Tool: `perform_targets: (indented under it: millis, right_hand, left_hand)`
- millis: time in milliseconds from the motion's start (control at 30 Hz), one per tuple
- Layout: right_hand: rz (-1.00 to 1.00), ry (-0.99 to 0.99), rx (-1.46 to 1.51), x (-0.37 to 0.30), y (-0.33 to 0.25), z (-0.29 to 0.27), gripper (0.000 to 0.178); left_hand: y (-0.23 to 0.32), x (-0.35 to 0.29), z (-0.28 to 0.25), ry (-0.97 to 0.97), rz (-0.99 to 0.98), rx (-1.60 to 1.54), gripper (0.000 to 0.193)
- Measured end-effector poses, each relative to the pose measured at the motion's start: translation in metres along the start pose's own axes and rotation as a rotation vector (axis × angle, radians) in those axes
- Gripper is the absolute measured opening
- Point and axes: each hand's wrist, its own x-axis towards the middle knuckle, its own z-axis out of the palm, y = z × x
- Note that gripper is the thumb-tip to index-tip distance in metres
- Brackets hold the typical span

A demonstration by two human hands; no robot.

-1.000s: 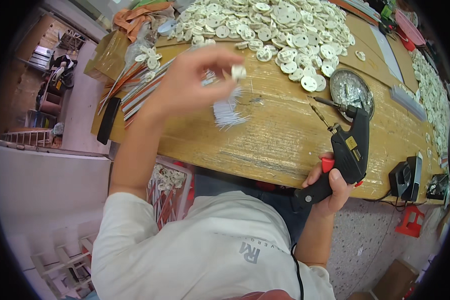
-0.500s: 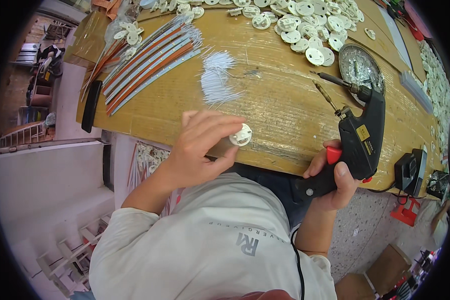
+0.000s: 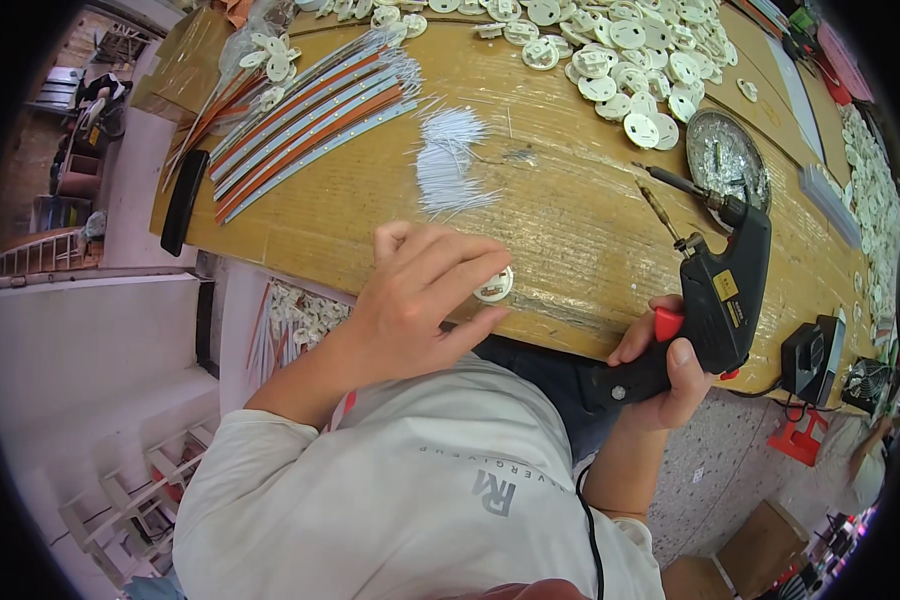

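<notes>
A round white plastic disc with small slots lies at the table's near edge, partly covered by my left fingers. Around it, my left hand is open, thumb and forefinger spread apart on either side. My right hand is wrapped round the handle of a black pistol-shaped soldering gun with a red trigger. Its brass-coloured tip and a thin black tube point up and left over the table. Ahead of my left hand lies a heap of short white wires.
Strips of orange and white LED boards fan out at the left, near a black bar. Many white discs are piled at the back. A round metal dish stands behind the soldering gun; a black stand is at the right edge.
The left thumb and forefinger have spread from their pinch on the disc, which now sits lower beneath the fingers. My right hand still holds the soldering gun. The view has shifted slightly.
</notes>
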Motion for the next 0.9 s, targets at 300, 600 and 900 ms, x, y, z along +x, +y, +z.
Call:
perform_targets:
  millis: [300, 600, 900]
  right_hand:
    - [-0.025, 0.009, 0.006, -0.001, 0.000, 0.002, 0.055]
    - [0.006, 0.008, -0.005, 0.000, -0.001, 0.003, 0.055]
    - [0.004, 0.031, -0.025, 0.000, 0.000, 0.005, 0.054]
  left_hand:
    - [-0.011, 0.000, 0.004, 0.023, 0.082, 0.006, 0.045]
    - [-0.007, 0.009, 0.009, 0.160, 0.033, 0.150, 0.045]
    - [-0.031, 0.035, -0.011, 0.128, -0.075, 0.236, 0.014]
